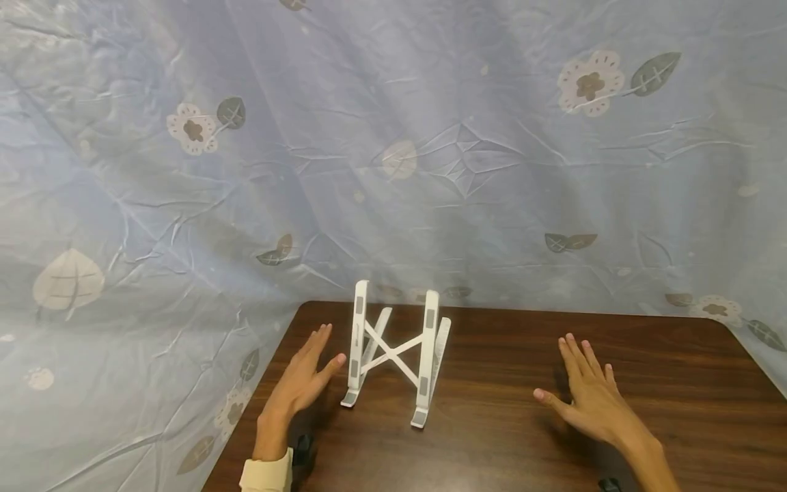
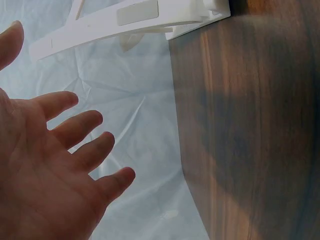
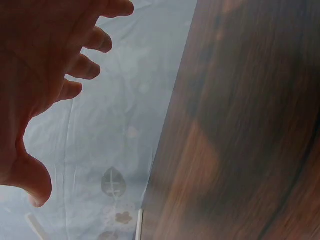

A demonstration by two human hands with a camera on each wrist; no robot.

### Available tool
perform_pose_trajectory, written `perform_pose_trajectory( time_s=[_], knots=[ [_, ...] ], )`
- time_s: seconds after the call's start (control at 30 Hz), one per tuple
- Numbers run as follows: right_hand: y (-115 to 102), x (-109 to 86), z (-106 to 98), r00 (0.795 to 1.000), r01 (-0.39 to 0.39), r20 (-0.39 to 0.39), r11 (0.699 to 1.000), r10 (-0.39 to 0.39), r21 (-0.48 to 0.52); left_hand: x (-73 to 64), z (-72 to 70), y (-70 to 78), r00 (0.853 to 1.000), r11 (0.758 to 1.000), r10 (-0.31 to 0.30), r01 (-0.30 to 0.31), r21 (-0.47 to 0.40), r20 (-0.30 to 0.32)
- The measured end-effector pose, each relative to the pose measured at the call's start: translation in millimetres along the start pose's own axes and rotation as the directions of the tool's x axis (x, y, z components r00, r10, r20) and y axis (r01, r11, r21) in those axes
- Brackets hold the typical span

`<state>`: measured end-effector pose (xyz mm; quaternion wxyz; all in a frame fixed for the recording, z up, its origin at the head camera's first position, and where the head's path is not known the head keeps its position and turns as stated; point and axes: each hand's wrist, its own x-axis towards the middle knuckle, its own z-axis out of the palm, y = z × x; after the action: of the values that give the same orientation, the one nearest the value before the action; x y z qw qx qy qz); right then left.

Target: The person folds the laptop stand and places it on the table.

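Note:
A white folding laptop stand stands unfolded on the brown table, its two arms tilted up and joined by crossed bars, with grey pads along the arms and hooked front feet. Just left of it hovers my left hand, fingers extended and thumb spread toward the stand, holding nothing. In the left wrist view one arm of the stand passes above the fingers. My right hand is well to the right of the stand, over the table, its fingers spread and nothing in them. Slivers of the stand show low in the right wrist view.
The dark wood-grain table has rounded far corners. Behind it and along its left side hangs a wrinkled pale blue curtain printed with flowers and leaves. A cream sleeve cuff and a dark wrist device are at the left wrist.

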<state>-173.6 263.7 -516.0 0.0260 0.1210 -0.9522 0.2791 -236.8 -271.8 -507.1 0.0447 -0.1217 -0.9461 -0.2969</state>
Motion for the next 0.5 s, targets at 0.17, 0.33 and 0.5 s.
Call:
perform_pose_trajectory(
  time_s=[0.17, 0.33, 0.5],
  knots=[
    [-7, 6.7, 5, 1.0, 0.019, 0.012, 0.999, -0.019, 0.038, 6.2, 0.6, -3.1, 0.999, 0.999, 0.045, -0.045, -0.016, -0.025],
    [-16, 12.4, 13, 0.999, 0.039, 0.031, 0.995, -0.042, 0.09, 11.0, 1.9, -7.1, 0.995, 0.995, 0.084, -0.087, -0.045, -0.06],
    [-27, 17.7, 20, 0.997, 0.056, 0.04, 0.992, -0.061, 0.117, 14.1, 5.2, -10.0, 0.992, 0.99, 0.106, -0.111, -0.087, -0.066]
  ],
)
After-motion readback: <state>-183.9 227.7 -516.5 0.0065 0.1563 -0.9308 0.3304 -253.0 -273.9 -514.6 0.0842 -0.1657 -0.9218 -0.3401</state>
